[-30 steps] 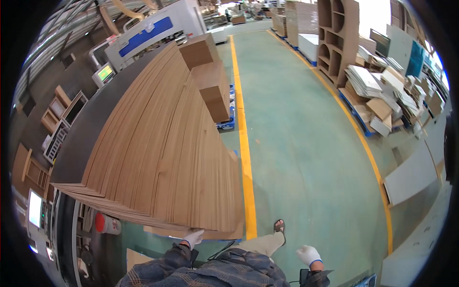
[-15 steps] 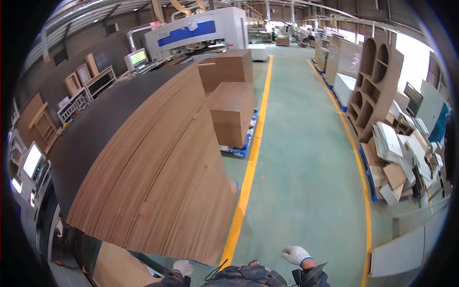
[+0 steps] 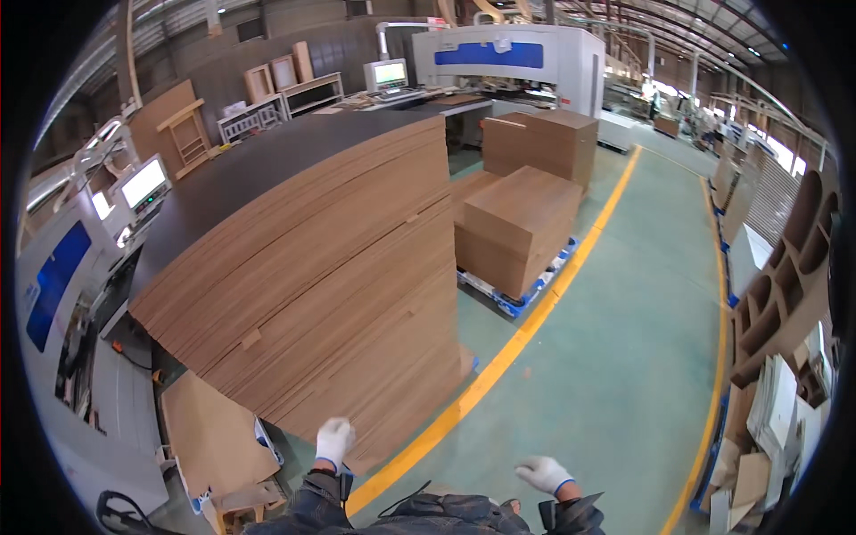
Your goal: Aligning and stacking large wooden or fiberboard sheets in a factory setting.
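Note:
My left hand [image 3: 335, 441], in a white knit glove, is raised in front of the lower part of a tall stack of brown boards [image 3: 339, 294]. Its fingers look curled in, and nothing shows in them. Whether it touches the stack I cannot tell. My right hand [image 3: 543, 474], gloved the same way, hangs over the green floor with its fingers loosely closed and no object visible in it. The stack has a dark top sheet [image 3: 267, 183], and a few edges stick out from its side.
Smaller board stacks [image 3: 522, 227] stand on a blue pallet [image 3: 513, 303] beyond the big stack. A yellow line [image 3: 499, 366] borders the green walkway [image 3: 606, 357]. White-and-blue machines [image 3: 499, 58] stand behind and at left. Offcuts [image 3: 776, 410] and a brown shelf unit [image 3: 780, 276] line the right side.
The view has swung left, so the big stack and machines sit further right in the picture. My left hand has risen in front of the stack; my right hand stays low.

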`<act>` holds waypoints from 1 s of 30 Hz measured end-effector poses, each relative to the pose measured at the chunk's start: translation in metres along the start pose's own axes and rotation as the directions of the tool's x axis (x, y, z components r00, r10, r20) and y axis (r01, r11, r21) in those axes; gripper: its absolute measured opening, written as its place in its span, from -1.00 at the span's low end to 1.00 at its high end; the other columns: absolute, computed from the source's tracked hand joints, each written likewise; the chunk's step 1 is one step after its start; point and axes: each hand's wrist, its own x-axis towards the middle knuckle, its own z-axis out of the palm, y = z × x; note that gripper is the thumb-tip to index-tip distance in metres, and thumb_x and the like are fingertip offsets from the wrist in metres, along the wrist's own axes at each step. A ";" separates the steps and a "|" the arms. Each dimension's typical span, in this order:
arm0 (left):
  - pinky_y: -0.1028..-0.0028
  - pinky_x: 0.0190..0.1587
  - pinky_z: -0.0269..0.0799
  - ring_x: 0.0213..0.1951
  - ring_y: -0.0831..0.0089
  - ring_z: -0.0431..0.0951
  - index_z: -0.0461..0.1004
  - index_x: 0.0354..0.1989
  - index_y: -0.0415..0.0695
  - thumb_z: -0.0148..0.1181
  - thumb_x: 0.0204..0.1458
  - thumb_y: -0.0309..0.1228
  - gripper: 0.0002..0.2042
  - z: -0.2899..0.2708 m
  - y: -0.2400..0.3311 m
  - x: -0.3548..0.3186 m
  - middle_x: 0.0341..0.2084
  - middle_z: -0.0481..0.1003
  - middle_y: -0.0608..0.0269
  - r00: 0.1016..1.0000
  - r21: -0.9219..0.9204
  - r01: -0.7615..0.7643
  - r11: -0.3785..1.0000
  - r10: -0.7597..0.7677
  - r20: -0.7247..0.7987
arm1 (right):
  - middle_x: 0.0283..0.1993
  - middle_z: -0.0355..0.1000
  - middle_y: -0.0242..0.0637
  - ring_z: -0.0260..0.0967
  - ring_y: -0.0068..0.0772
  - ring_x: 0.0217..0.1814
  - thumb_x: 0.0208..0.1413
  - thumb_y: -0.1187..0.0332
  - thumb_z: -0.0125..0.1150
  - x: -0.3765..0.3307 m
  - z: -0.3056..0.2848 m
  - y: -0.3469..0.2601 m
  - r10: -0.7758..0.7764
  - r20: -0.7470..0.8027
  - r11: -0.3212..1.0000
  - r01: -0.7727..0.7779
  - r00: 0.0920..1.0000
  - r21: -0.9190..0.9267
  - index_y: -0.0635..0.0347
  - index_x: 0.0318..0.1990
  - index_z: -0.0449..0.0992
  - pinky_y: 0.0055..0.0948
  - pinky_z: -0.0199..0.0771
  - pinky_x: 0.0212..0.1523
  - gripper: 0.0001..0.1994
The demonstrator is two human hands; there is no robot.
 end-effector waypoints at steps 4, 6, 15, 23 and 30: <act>0.27 0.13 0.59 -0.01 0.18 0.71 0.61 0.07 -0.26 0.32 0.25 -0.39 -0.71 0.061 0.170 -0.036 -0.06 0.68 -0.02 0.693 0.605 -0.562 0.564 0.721 -0.028 | -0.03 0.67 0.01 0.64 0.09 0.05 0.30 0.08 0.23 0.030 -0.103 -0.021 -0.063 -0.290 0.988 0.101 0.955 0.119 0.19 0.06 0.68 -0.13 0.60 0.13 -0.60; 0.14 0.27 0.51 0.19 -0.01 0.61 0.57 0.17 -0.32 0.33 0.22 -0.43 -0.63 0.089 0.251 -0.046 0.12 0.60 -0.14 0.422 0.741 -0.589 0.321 0.905 -0.056 | -0.02 0.67 0.01 0.65 0.08 0.05 0.30 0.11 0.23 0.054 -0.142 -0.034 -0.106 -0.329 0.975 0.163 0.938 0.151 0.21 0.06 0.68 -0.13 0.60 0.13 -0.62; -0.13 0.50 0.14 0.42 -0.15 0.34 0.41 0.42 -0.14 0.36 0.24 -0.17 -0.39 0.183 0.490 0.033 0.40 0.37 -0.14 -0.272 0.984 -0.057 -0.171 0.950 0.150 | 0.10 0.66 -0.10 0.59 0.03 0.17 0.40 0.02 0.17 0.228 -0.154 -0.060 -0.460 0.102 0.888 0.455 0.882 0.071 0.15 0.13 0.66 -0.17 0.52 0.26 -0.58; -0.10 0.50 0.14 0.45 -0.12 0.32 0.46 0.40 -0.06 0.35 0.23 -0.10 -0.40 0.202 0.512 0.105 0.40 0.40 -0.04 -0.182 0.973 0.207 -0.098 0.974 0.137 | 0.02 0.68 -0.11 0.62 -0.06 0.11 0.35 0.03 0.20 0.318 -0.186 -0.053 -0.380 0.250 0.925 0.361 0.891 0.120 0.15 0.10 0.66 -0.20 0.56 0.20 -0.59; -0.05 0.52 0.11 0.46 -0.16 0.28 0.36 0.49 -0.08 0.26 0.29 -0.15 -0.39 0.209 0.528 0.094 0.45 0.34 -0.09 -0.134 0.958 0.261 -0.120 0.978 0.159 | -0.17 0.68 -0.24 0.63 -0.36 -0.09 0.33 0.08 0.25 0.394 -0.218 -0.004 -0.226 0.367 0.970 0.174 0.903 0.170 0.23 0.05 0.69 -0.34 0.59 0.05 -0.60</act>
